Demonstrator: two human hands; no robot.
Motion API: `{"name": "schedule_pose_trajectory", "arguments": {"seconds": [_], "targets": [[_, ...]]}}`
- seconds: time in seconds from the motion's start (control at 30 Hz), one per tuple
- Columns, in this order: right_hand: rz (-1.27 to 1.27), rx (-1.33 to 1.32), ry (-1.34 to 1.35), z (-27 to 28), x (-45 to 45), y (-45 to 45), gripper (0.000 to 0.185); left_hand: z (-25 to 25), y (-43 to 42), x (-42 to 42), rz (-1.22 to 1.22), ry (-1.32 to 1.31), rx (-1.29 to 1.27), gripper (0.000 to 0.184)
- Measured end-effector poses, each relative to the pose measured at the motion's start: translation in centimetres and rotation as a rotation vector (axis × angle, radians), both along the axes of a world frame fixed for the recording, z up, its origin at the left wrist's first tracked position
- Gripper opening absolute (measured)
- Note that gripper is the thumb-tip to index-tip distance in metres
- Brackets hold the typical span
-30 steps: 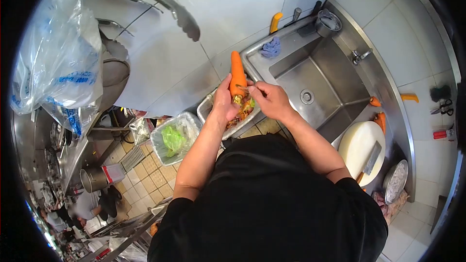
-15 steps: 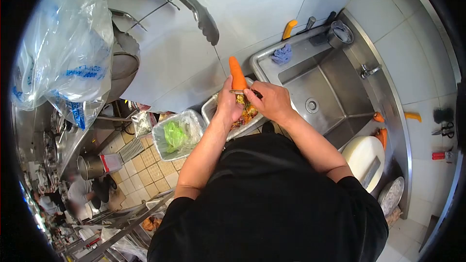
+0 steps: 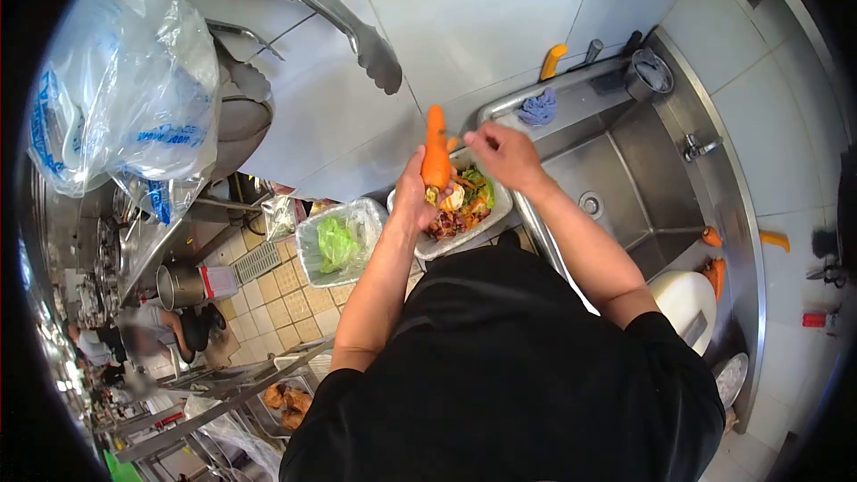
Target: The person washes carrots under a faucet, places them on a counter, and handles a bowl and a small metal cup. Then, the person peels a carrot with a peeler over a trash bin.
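A partly peeled orange carrot point(image 3: 436, 153) points up and away, its thick stem end in my left hand point(image 3: 414, 187), fingers wrapped around it. Just to the right, my right hand point(image 3: 506, 157) is closed, slightly blurred and apart from the carrot. The peeler that showed in it half a second ago is now mostly hidden by the fingers. Below both hands stands a lined bin point(image 3: 511, 203) of vegetable scraps and peelings. Beside it on the left is another lined bin point(image 3: 303, 254) with a light green leafy thing or bag inside.
A steel sink point(image 3: 656, 183) lies to the right, with a blue scrubber point(image 3: 538, 107) on its ledge. Carrots point(image 3: 714, 275) and a round white board point(image 3: 683, 303) rest beyond it. Tongs point(image 3: 379, 58) and a plastic bag point(image 3: 134, 80) hang ahead. A person point(image 3: 170, 326) crouches at far left.
My right hand has moved off the carrot, up and to the right, with the peeler. The carrot has turned slightly in my left hand. The whole view has shifted a little.
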State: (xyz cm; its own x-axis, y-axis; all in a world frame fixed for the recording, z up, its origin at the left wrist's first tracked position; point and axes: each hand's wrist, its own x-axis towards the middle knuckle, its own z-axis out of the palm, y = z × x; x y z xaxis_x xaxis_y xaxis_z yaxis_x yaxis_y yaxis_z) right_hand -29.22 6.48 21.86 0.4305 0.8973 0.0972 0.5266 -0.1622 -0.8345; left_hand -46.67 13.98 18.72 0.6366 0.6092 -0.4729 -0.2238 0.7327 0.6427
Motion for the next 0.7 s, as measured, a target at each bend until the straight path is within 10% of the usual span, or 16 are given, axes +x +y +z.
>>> {"name": "schedule_pose_trajectory", "arguments": {"seconds": [0.37,0.7], "targets": [[0.314,-0.175,0.015,-0.5,-3.0,0.9,0.038,-0.1,1.4,-1.2,0.073,0.084,0.029,0.038],[-0.065,-0.148,-0.006,-2.4,1.1,6.5,0.047,-0.9,1.5,-3.4,-0.035,0.034,0.047,0.04]]}}
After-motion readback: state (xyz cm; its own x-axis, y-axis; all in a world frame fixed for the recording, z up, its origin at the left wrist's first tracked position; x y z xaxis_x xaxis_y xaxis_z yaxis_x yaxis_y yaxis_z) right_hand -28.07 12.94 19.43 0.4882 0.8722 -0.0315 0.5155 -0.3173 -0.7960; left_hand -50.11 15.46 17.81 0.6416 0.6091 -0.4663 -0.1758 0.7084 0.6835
